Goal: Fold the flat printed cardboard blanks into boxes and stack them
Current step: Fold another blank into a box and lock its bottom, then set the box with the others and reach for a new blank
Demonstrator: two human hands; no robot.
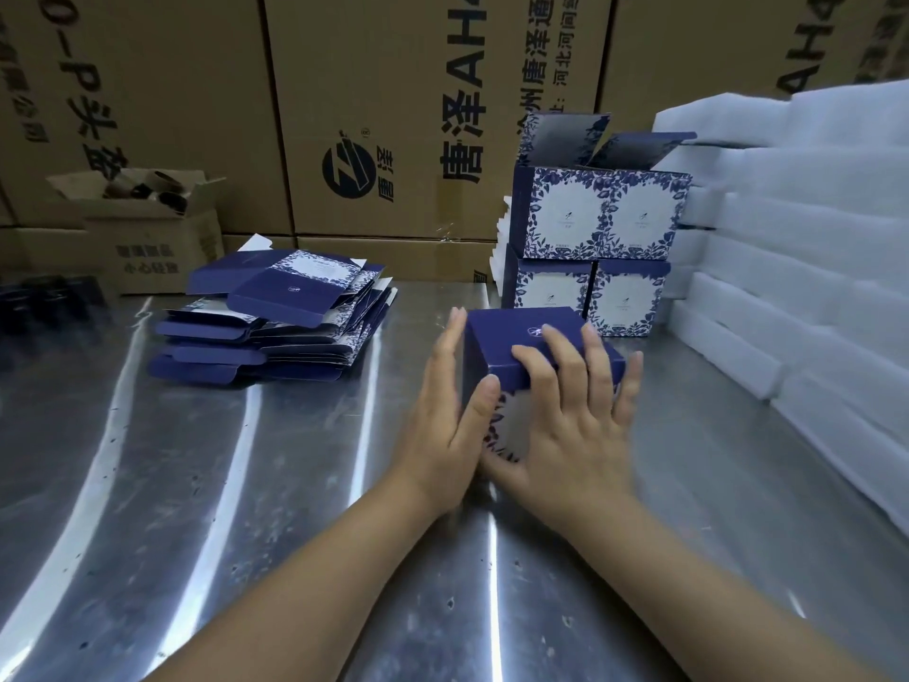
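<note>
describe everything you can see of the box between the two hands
The folded box is printed cardboard, cube-like: a navy top with a small white logo, closed flat, and a white front face edged with blue leaf pattern, mostly hidden. It stands upright on the steel table, in front of the stacked finished boxes. The left hand lies flat against its left side, thumb on the front corner; the right hand covers the front, spread fingers pressing on the top.
</note>
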